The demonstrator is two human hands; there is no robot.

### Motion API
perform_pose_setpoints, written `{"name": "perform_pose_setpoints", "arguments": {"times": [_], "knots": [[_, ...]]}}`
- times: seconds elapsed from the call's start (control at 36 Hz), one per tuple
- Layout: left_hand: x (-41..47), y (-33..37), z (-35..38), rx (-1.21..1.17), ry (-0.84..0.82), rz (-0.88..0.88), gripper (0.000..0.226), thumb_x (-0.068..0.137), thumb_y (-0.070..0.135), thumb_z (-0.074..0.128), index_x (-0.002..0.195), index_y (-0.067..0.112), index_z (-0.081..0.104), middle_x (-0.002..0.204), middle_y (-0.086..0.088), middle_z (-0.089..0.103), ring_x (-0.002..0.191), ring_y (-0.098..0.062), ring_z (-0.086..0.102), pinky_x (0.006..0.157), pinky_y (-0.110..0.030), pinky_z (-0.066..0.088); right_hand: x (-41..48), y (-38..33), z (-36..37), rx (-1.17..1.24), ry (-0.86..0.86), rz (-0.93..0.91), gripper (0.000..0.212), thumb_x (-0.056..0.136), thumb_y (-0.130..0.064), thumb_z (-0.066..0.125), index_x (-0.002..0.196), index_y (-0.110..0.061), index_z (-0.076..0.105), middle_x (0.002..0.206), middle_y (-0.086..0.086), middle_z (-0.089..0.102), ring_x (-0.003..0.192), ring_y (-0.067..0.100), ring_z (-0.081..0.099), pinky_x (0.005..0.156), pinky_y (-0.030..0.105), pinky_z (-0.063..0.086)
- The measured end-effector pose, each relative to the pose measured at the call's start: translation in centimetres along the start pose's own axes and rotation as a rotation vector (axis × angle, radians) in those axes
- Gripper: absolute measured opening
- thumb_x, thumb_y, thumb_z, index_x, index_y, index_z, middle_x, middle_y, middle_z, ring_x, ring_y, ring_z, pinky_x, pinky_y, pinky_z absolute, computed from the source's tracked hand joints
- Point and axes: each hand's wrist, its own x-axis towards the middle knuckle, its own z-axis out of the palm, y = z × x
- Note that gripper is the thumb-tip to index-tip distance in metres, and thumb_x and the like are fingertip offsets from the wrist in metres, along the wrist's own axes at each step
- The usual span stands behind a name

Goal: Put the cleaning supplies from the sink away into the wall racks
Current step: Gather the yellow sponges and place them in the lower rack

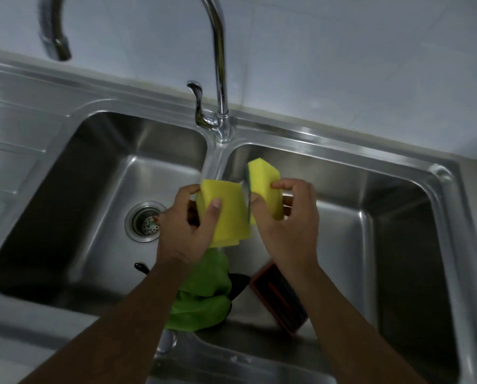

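Observation:
My left hand (186,228) grips a yellow sponge (227,214) above the divider of the double steel sink (342,151). My right hand (287,217) grips a second yellow sponge (265,184), which has a thin green scouring layer on its left side. The two sponges almost touch. Below my hands a green cloth (204,295) lies draped over the divider, partly covering a black item (238,285). An orange-edged brush with dark bristles (280,299) lies in the right basin beside my right forearm. No wall rack is in view.
A tall chrome faucet (220,79) with a lever handle rises behind the divider. A second curved spout (55,42) hangs at the upper left. The left basin has a drain strainer (146,221). A ribbed drainboard (7,151) lies at the far left, below a white tiled wall.

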Motion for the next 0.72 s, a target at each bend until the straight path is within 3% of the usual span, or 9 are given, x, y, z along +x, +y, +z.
{"name": "perform_pose_setpoints", "arguments": {"times": [0.08, 0.19, 0.28, 0.36, 0.53, 0.64, 0.72], "knots": [[-0.2, 0.1, -0.1, 0.002, -0.008, -0.012, 0.040, 0.086, 0.054, 0.060, 0.114, 0.026, 0.057, 0.061, 0.001, 0.064, 0.054, -0.010, 0.063, 0.049, -0.027, 0.052, -1.3, -1.9, 0.3, 0.020, -0.077, -0.067, 0.042, 0.077, -0.039, 0.077, 0.113, -0.031, 0.056, 0.113, -0.013, 0.054, 0.100, 0.008, 0.060, 0.078, 0.034, 0.056], [-0.3, 0.3, -0.3, 0.016, -0.056, -0.042, 0.036, 0.087, 0.048, 0.058, 0.118, 0.030, 0.055, 0.067, 0.001, 0.067, 0.060, -0.008, 0.064, 0.053, -0.022, 0.050, -2.3, -2.3, 0.8, -0.041, -0.182, -0.156, 0.043, 0.080, -0.037, 0.077, 0.118, -0.027, 0.060, 0.118, -0.011, 0.053, 0.107, 0.002, 0.054, 0.087, 0.010, 0.042], [-0.2, 0.4, -0.6, 0.018, -0.109, -0.089, 0.031, 0.091, 0.038, 0.058, 0.121, 0.033, 0.053, 0.075, 0.002, 0.070, 0.066, -0.006, 0.065, 0.056, -0.014, 0.048, -2.4, -2.2, 0.9, -0.037, -0.224, -0.158, 0.044, 0.082, -0.043, 0.075, 0.120, -0.028, 0.061, 0.122, -0.012, 0.052, 0.111, 0.000, 0.053, 0.092, 0.008, 0.039], [-0.2, 0.8, -0.9, -0.057, -0.168, -0.118, 0.035, 0.090, 0.038, 0.054, 0.125, 0.033, 0.052, 0.088, 0.001, 0.072, 0.077, -0.012, 0.069, 0.067, -0.029, 0.057, -2.3, -2.4, 0.7, -0.045, -0.233, -0.179, 0.047, 0.082, -0.047, 0.075, 0.122, -0.027, 0.062, 0.124, -0.011, 0.051, 0.113, 0.000, 0.052, 0.093, 0.004, 0.036], [-0.1, 2.0, -0.8, -0.137, -0.208, -0.157, 0.031, 0.094, 0.042, 0.049, 0.124, 0.037, 0.055, 0.100, 0.000, 0.070, 0.090, -0.019, 0.069, 0.077, -0.050, 0.059, -2.2, -2.0, 0.0, -0.037, -0.242, -0.172, 0.050, 0.083, -0.053, 0.070, 0.124, -0.028, 0.059, 0.126, -0.012, 0.047, 0.112, 0.000, 0.051, 0.089, 0.006, 0.040], [-0.1, 3.9, 0.3, -0.258, -0.217, -0.177, 0.028, 0.093, 0.044, 0.046, 0.113, 0.039, 0.064, 0.103, 0.005, 0.071, 0.100, -0.016, 0.066, 0.093, -0.048, 0.053, -2.4, -0.9, -1.4, -0.054, -0.248, -0.174, 0.049, 0.089, -0.053, 0.061, 0.126, -0.023, 0.048, 0.128, -0.005, 0.039, 0.105, 0.011, 0.054, 0.080, 0.018, 0.045], [0.0, 5.8, 1.8, -0.338, -0.214, -0.161, 0.027, 0.094, 0.036, 0.046, 0.107, 0.038, 0.070, 0.105, 0.004, 0.073, 0.103, -0.019, 0.067, 0.097, -0.048, 0.051, -2.2, 0.0, -2.9, -0.066, -0.230, -0.185, 0.054, 0.090, -0.051, 0.056, 0.130, -0.019, 0.040, 0.131, 0.001, 0.033, 0.110, 0.017, 0.052, 0.086, 0.026, 0.048]]}}
